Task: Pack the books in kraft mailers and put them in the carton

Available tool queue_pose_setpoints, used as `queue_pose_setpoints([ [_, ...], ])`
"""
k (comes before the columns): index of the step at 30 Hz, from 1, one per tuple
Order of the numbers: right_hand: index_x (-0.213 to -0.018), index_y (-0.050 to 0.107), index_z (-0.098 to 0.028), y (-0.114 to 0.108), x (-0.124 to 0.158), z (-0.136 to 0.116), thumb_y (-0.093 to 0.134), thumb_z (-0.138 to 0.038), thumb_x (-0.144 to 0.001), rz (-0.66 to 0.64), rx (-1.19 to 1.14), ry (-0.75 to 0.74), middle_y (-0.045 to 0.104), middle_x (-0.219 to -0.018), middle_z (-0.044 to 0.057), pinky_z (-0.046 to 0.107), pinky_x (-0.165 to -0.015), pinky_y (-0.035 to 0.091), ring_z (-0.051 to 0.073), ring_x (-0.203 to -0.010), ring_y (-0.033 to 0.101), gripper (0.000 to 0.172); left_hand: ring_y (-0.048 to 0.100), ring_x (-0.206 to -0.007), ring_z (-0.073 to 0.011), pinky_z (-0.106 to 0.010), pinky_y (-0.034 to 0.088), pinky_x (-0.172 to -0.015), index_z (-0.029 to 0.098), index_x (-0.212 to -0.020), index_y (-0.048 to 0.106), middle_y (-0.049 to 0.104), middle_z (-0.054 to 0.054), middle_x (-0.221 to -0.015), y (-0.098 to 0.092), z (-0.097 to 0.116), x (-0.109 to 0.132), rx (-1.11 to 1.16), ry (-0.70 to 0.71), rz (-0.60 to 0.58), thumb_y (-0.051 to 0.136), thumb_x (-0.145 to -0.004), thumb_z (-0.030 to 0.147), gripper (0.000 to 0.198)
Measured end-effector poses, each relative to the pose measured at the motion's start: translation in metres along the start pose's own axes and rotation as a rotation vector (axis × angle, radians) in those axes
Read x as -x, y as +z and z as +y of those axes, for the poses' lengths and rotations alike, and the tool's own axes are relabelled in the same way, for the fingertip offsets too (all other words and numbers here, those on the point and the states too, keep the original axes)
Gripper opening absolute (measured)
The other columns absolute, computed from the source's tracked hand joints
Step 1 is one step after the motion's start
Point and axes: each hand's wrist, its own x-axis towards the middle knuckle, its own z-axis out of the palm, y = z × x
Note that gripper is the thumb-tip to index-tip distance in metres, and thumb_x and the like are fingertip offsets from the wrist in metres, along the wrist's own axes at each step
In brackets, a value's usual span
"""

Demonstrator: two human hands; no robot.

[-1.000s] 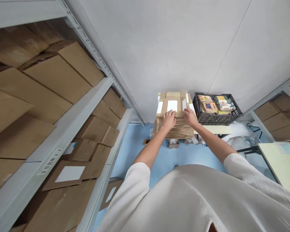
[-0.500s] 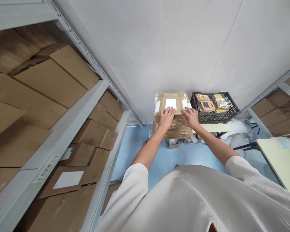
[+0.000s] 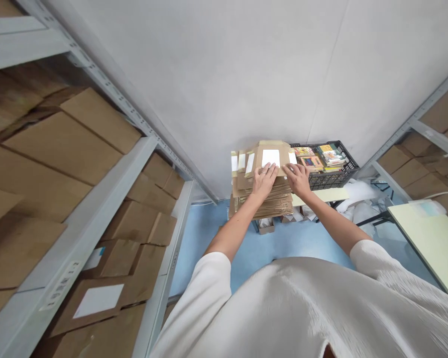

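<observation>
A flattened cardboard box (image 3: 252, 181) tops the stack, with a white label facing up; it sits shifted to the right of the pieces beneath. My left hand (image 3: 265, 180) grips its near edge, fingers laid over the cardboard beside the label. At the near right corner my right hand (image 3: 297, 179) holds the same piece, fingers over the edge. Both thumbs are mostly hidden. Under it, more flattened cardboard boxes (image 3: 271, 206) form a thick, uneven pile, and white labels show on several at the left.
Right of the pile stands a black plastic crate (image 3: 330, 180) with books (image 3: 330, 155). Shelves (image 3: 108, 199) full of cardboard boxes (image 3: 70, 154) rise on the left. A pale table (image 3: 425, 248) is at the right, and plastic bags (image 3: 366, 206) lie behind it. A grey wall (image 3: 227, 74) closes the back.
Both hands have slid the top flattened cardboard box to the right, uncovering labelled pieces at the left of the pile. The camera view has shifted slightly.
</observation>
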Motion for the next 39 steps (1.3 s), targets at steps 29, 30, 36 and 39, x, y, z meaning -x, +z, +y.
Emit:
queue_pose_setpoints([
  [29, -0.166, 0.059, -0.03, -0.206, 0.423, 0.333, 0.047, -0.025, -0.11, -0.07, 0.251, 0.868, 0.068, -0.155, 0.014, 0.053, -0.113, 0.028, 0.037, -0.136, 0.048, 0.058, 0.047, -0.165, -0.0303, -0.063, 0.03, -0.132, 0.031, -0.164, 0.057, 0.057, -0.012, -0.173, 0.167, 0.552, -0.159, 0.315, 0.855, -0.33, 0.044, -0.108, 0.012, 0.061],
  [30, -0.165, 0.06, -0.03, -0.211, 0.439, 0.339, 0.047, -0.025, -0.11, -0.081, 0.256, 0.897, 0.068, -0.154, 0.014, 0.052, -0.113, 0.029, 0.036, -0.135, 0.048, 0.057, 0.047, -0.165, -0.03, -0.064, 0.03, -0.133, 0.032, -0.162, 0.058, 0.057, -0.011, -0.173, 0.174, 0.571, -0.158, 0.329, 0.879, -0.346, 0.043, -0.108, 0.012, 0.06],
  [36, -0.161, 0.064, -0.026, -0.229, 0.507, 0.365, 0.043, -0.025, -0.113, -0.159, 0.287, 1.062, 0.069, -0.153, 0.014, 0.05, -0.113, 0.03, 0.035, -0.133, 0.05, 0.053, 0.051, -0.162, -0.0313, -0.066, 0.031, -0.133, 0.027, -0.153, 0.061, 0.063, -0.014, -0.167, 0.218, 0.658, -0.162, 0.434, 1.025, -0.424, 0.04, -0.11, 0.01, 0.05],
  [39, -0.16, 0.065, -0.024, -0.228, 0.525, 0.379, 0.042, -0.025, -0.113, -0.17, 0.292, 1.127, 0.07, -0.152, 0.015, 0.049, -0.112, 0.031, 0.034, -0.131, 0.05, 0.052, 0.051, -0.162, -0.0308, -0.066, 0.032, -0.133, 0.028, -0.154, 0.06, 0.062, -0.014, -0.168, 0.241, 0.686, -0.171, 0.442, 1.096, -0.453, 0.04, -0.109, 0.007, 0.053],
])
